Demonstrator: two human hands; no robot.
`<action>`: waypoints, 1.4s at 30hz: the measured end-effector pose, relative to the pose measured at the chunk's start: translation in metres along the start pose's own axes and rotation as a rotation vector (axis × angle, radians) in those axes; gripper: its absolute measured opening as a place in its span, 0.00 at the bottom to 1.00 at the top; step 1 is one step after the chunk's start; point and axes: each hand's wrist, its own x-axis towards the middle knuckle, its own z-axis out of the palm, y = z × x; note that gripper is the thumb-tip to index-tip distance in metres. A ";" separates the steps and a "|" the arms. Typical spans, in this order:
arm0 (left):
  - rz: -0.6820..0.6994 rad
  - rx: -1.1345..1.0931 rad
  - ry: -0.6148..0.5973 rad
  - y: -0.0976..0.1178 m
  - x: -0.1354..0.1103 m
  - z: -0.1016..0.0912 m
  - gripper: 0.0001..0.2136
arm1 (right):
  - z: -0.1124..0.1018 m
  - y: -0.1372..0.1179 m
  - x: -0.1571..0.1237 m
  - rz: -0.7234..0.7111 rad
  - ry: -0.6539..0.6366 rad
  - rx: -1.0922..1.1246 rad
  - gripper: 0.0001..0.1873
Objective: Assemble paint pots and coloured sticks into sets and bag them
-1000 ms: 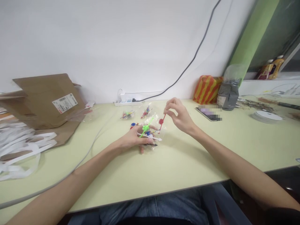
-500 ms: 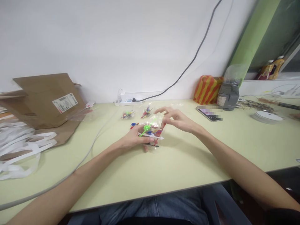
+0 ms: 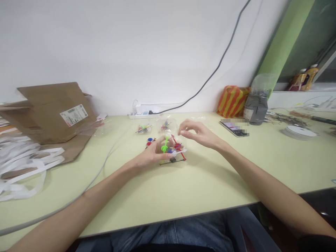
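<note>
A clear plastic bag of coloured plastic arrow-like pieces (image 3: 176, 151) is in my left hand (image 3: 152, 153), with the thumb in front and the fingers behind. Green, red, white, blue and black pieces with round hubs show through it. My right hand (image 3: 195, 133) hovers at the bag's upper right, its thumb and index finger curled close together. Whether a bit of the bag's edge is between those fingertips is too small to tell. Just left of the held bag lie loose blue and red round pieces (image 3: 149, 141), partly behind my left hand.
Two more small bags of coloured pieces, a left one (image 3: 143, 128) and a right one (image 3: 165, 125), lie behind. A power strip (image 3: 143, 114) runs along the wall. At left are a cardboard box (image 3: 52, 119) and white straps (image 3: 23, 168); at right, a phone (image 3: 234, 127) and white spool (image 3: 299, 132).
The bag in my left hand has turned, so its pieces lie differently and spread further right. My right hand has moved slightly off the red piece, its fingers curling more.
</note>
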 end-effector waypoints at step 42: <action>0.185 0.103 0.505 0.006 0.002 -0.009 0.12 | 0.051 0.019 -0.005 0.294 0.337 0.517 0.12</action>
